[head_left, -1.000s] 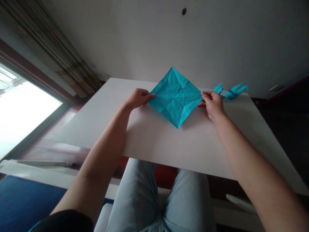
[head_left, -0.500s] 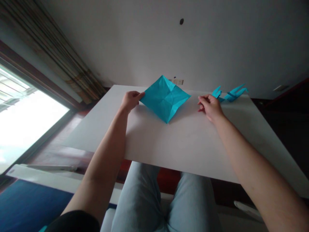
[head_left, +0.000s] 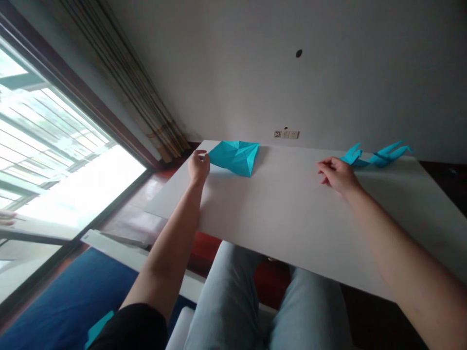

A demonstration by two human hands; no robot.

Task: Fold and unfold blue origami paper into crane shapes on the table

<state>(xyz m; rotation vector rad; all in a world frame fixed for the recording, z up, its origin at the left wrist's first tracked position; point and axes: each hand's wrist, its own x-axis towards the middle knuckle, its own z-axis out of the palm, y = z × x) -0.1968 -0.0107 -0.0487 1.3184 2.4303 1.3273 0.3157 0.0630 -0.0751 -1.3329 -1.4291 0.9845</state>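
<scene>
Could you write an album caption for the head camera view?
Left hand at a creased blue sheet, right hand near folded blue paper figures on a white table.

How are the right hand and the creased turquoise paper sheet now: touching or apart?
Apart. The head view shows it plainly: a wide stretch of the white table lies between the right hand and the turquoise sheet.

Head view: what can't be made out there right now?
All in the head view:
- Left hand: blur hides whether it pinches the teal sheet or just touches it.
- Teal sheet's underside: hidden by its upper face.
- Folded teal figures: fine creases too small.
- Teal item: partly behind the black sleeve.
- Curtain: top cut off by the upper edge.
</scene>
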